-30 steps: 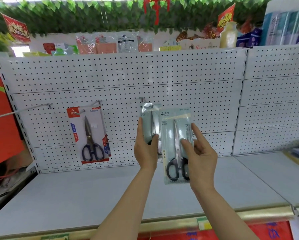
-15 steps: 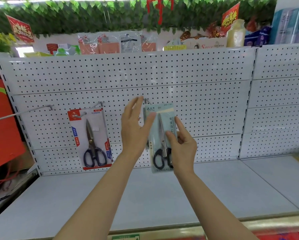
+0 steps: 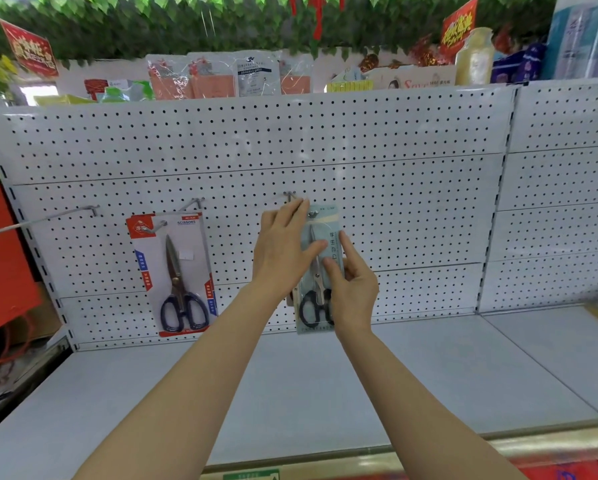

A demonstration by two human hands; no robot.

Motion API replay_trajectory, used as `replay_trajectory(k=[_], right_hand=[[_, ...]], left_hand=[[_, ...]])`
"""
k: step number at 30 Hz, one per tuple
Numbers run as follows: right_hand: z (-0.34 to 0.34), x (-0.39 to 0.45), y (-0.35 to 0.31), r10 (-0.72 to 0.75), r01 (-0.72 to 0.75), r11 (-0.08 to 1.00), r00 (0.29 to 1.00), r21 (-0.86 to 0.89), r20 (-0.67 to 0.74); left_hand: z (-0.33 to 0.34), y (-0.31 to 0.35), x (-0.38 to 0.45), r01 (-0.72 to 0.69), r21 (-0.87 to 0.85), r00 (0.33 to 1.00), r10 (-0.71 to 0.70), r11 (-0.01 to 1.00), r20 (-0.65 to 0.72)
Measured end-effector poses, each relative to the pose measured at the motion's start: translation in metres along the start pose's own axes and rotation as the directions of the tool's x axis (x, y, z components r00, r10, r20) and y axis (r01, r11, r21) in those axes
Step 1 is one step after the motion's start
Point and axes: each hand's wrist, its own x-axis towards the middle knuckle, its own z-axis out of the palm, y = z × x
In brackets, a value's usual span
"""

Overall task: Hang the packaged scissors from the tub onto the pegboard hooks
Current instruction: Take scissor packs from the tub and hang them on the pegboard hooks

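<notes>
A pale blue packaged scissors [image 3: 333, 237] with black handles hangs upright against the white pegboard [image 3: 412, 202]. Its top hole sits at the tip of the middle hook [image 3: 289, 195]. My left hand [image 3: 282, 252] is at the pack's upper left, thumb pressed on its front and fingers stretched up to the hook. My right hand [image 3: 354, 292] grips the pack's lower right, over the handles. A thin edge of a second pack shows behind it at the lower left. A red-carded scissors pack [image 3: 176, 271] hangs on the hook to the left. The tub is out of view.
A long bare hook [image 3: 48, 220] sticks out at the far left. The flat grey shelf [image 3: 325, 393] runs below the pegboard, with a gold front rail. Packets and bottles stand along the top, and an orange box [image 3: 3, 258] sits left.
The blue pack has moved up and toward the pegboard until its hole reached the middle hook. My left hand, earlier holding a grey pack and then open, now touches the blue pack.
</notes>
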Motion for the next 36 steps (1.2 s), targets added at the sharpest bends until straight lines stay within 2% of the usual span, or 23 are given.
replay_trajectory(k=[4, 9, 15, 19, 24, 27, 30, 33, 36], right_hand=[[0.002, 0.005, 0.009, -0.017, 0.015, 0.996, 1.0, -0.087, -0.022], [0.0, 0.011, 0.012, -0.029, 0.031, 0.989, 0.999, -0.141, 0.014], [-0.016, 0.017, 0.0, -0.074, 0.108, 0.909, 0.992, -0.404, 0.098], [-0.038, 0.021, -0.02, -0.258, 0.332, 0.711, 0.943, -0.62, 0.209], [-0.071, 0.019, -0.04, -0.517, 0.537, 0.319, 0.789, -0.781, 0.332], [-0.103, 0.008, -0.05, -0.569, 0.554, 0.149, 0.726, -0.819, 0.387], [-0.143, -0.008, -0.06, -0.593, 0.547, 0.027, 0.683, -0.837, 0.427], [-0.188, -0.031, -0.066, -0.571, 0.518, -0.031, 0.693, -0.855, 0.44], [-0.24, -0.061, -0.061, -0.536, 0.466, -0.08, 0.725, -0.881, 0.433]], left_hand=[[0.003, -0.004, 0.001, -0.012, 0.019, 1.0, 0.012, 1.0, -0.019], [0.002, -0.006, 0.003, -0.034, 0.03, 0.999, 0.035, 0.999, -0.024], [-0.006, -0.008, 0.003, -0.056, 0.055, 0.998, 0.055, 0.997, 0.018], [-0.016, -0.007, -0.002, -0.07, 0.082, 0.998, 0.069, 0.994, 0.013], [-0.023, 0.012, -0.015, -0.208, 0.164, 0.973, 0.221, 0.964, -0.065], [-0.017, 0.04, -0.032, -0.339, 0.2, 0.932, 0.357, 0.919, -0.062], [-0.006, 0.073, -0.058, -0.425, 0.157, 0.901, 0.433, 0.892, -0.026], [0.013, 0.107, -0.094, -0.473, 0.107, 0.88, 0.474, 0.874, 0.018], [0.042, 0.138, -0.139, -0.485, 0.026, 0.869, 0.479, 0.874, 0.125]])
